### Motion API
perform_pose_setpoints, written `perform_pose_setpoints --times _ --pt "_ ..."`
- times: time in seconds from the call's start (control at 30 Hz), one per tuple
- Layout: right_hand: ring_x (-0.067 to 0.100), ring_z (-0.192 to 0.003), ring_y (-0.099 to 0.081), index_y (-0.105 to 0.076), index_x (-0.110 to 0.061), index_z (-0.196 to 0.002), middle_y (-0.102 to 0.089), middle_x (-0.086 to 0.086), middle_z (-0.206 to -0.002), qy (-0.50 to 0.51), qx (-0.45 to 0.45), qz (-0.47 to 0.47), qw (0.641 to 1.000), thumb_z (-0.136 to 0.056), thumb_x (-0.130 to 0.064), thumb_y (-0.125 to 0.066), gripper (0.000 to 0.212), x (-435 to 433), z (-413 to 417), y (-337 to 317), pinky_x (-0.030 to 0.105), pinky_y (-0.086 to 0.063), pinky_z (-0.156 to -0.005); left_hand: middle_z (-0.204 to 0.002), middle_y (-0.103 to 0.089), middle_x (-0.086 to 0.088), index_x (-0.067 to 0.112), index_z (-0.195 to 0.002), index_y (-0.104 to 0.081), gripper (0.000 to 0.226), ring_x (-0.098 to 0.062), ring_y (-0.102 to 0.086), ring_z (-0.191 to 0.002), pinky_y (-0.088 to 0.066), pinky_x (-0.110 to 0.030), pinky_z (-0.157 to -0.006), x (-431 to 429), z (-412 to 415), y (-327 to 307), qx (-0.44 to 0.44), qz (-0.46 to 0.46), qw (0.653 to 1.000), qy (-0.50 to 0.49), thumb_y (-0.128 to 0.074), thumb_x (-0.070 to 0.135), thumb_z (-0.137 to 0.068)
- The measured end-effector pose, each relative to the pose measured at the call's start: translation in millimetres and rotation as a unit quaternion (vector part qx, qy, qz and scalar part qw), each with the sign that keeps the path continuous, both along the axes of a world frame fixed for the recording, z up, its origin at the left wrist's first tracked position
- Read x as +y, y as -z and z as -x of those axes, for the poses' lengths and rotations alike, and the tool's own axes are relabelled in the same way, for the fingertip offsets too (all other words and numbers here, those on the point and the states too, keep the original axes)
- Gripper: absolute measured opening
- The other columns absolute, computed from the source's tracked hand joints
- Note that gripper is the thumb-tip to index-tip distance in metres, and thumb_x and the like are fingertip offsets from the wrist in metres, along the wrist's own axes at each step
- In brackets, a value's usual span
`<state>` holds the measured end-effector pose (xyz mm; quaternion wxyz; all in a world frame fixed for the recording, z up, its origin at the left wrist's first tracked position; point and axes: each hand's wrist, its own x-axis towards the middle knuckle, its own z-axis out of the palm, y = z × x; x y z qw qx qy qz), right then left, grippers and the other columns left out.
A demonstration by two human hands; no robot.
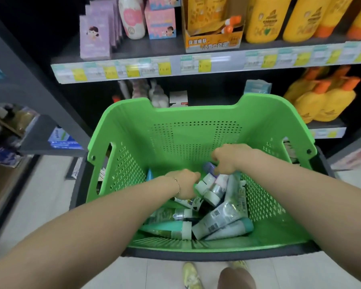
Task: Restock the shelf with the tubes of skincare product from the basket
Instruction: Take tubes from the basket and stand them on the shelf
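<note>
A green perforated basket (196, 142) stands in front of the shelf (175, 65). Several skincare tubes (219, 217) lie heaped in its bottom, white, grey and teal. Both my arms reach down into it. My left hand (184, 183) is curled around a white-capped tube (203, 184) in the pile. My right hand (227, 159) is curled over a tube with a purple-blue cap (209, 168) at the far side of the heap. Fingers of both hands are mostly hidden under the knuckles.
The upper shelf carries purple boxes (96, 36), a pink-white bottle (132, 17), an orange display carton (214, 38) and yellow bottles (265, 19). More yellow bottles (321, 99) stand lower right. A dark shelf upright (40, 80) rises at left. My shoes (191, 276) show below.
</note>
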<state>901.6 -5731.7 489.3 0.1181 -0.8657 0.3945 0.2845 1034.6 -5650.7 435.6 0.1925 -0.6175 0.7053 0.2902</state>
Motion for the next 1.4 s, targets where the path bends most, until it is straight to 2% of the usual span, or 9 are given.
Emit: perform_pose_setpoints --times 0.2,0.47,0.67,0.77,0.9,0.97,1.03,1.17,1.4 --pt "0.019 -0.084 -0.06 -0.06 -0.015 -0.114 -0.063 0.001 -0.101 -0.022 0.011 0.021 0.999 -0.091 -0.036 -0.052 0.031 -5 -3 -3 0.03 -0.048 -0.066 -0.129 -0.053 -0.011 0.013 -0.139 -0.04 0.053 -0.026 -0.056 -0.107 -0.049 -0.033 -0.083 -16 7 2 0.014 -0.039 0.999 0.026 -0.056 0.03 -0.091" --pt "0.022 -0.087 -0.058 -0.056 -0.017 -0.12 -0.058 -0.001 -0.102 -0.041 0.039 0.056 0.997 -0.093 -0.036 -0.048 0.034 -8 -2 -8 0.033 -0.043 -0.064 -0.13 -0.053 -0.014 0.004 -0.134 -0.044 0.049 -0.028 -0.055 -0.108 -0.049 -0.035 -0.087 -41 31 26 -0.016 -0.068 0.997 0.044 -0.048 0.033 -0.095" --pt "0.02 -0.081 -0.056 -0.057 -0.016 -0.12 -0.062 0.001 -0.112 -0.033 0.035 0.059 0.997 -0.092 -0.029 -0.049 0.032 -10 -4 -5 0.025 -0.033 -0.048 -0.13 -0.05 -0.014 0.001 -0.133 -0.041 0.052 -0.021 -0.05 -0.09 -0.047 -0.032 -0.079 -33 50 49 0.062 -0.075 0.994 -0.057 -0.042 0.04 -0.098" --pt "0.017 -0.087 -0.061 -0.058 -0.016 -0.119 -0.063 0.0 -0.112 -0.036 0.033 0.061 0.997 -0.091 -0.027 -0.05 0.031 -11 -4 -4 0.023 -0.03 -0.046 -0.129 -0.049 -0.013 0.002 -0.134 -0.037 0.058 -0.022 -0.053 -0.095 -0.047 -0.031 -0.074 -23 51 65 0.105 -0.079 0.984 -0.122 -0.048 0.043 -0.095" --pt "0.019 -0.077 -0.053 -0.057 -0.015 -0.118 -0.061 0.0 -0.108 -0.038 0.032 0.064 0.997 -0.093 -0.029 -0.049 0.03 -11 -5 -6 0.026 -0.033 -0.048 -0.133 -0.048 -0.012 0.004 -0.137 -0.034 0.065 -0.026 -0.053 -0.111 -0.046 -0.032 -0.084 -19 48 78 0.105 -0.084 0.978 -0.161 -0.053 0.046 -0.092" --pt "0.019 -0.076 -0.052 -0.057 -0.015 -0.118 -0.062 0.001 -0.108 -0.04 0.037 0.063 0.997 -0.093 -0.029 -0.049 0.03 -10 -6 -5 0.025 -0.031 -0.046 -0.131 -0.048 -0.013 0.004 -0.136 -0.036 0.061 -0.026 -0.052 -0.111 -0.044 -0.031 -0.082 -21 49 77 0.112 -0.094 0.975 -0.168 -0.054 0.043 -0.092" --pt "0.019 -0.076 -0.052 -0.057 -0.015 -0.118 -0.062 0.001 -0.109 -0.041 0.042 0.062 0.996 -0.092 -0.028 -0.049 0.03 -9 -6 -5 0.025 -0.031 -0.046 -0.12 -0.051 -0.013 0.004 -0.128 -0.04 0.052 -0.024 -0.053 -0.094 -0.044 -0.031 -0.071 -24 48 76 0.126 -0.116 0.968 -0.183 -0.056 0.038 -0.092" --pt "0.02 -0.089 -0.062 -0.057 -0.015 -0.121 -0.062 0.001 -0.114 -0.047 0.042 0.058 0.996 -0.093 -0.027 -0.049 0.032 -10 -7 -5 0.025 -0.031 -0.046 -0.093 -0.05 -0.009 0.013 -0.1 -0.043 0.019 -0.021 -0.047 -0.07 -0.039 -0.026 -0.053 -29 41 71 0.164 -0.168 0.947 -0.22 -0.053 0.026 -0.092" --pt "0.021 -0.09 -0.059 -0.055 -0.016 -0.123 -0.061 0.002 -0.116 -0.055 0.041 0.054 0.996 -0.093 -0.031 -0.047 0.035 -7 -9 -5 0.026 -0.032 -0.048 -0.1 -0.053 -0.006 0.013 -0.11 -0.045 0.018 -0.016 -0.058 -0.074 -0.047 -0.025 -0.061 -34 23 58 0.135 -0.256 0.933 -0.215 -0.047 0.025 -0.097"
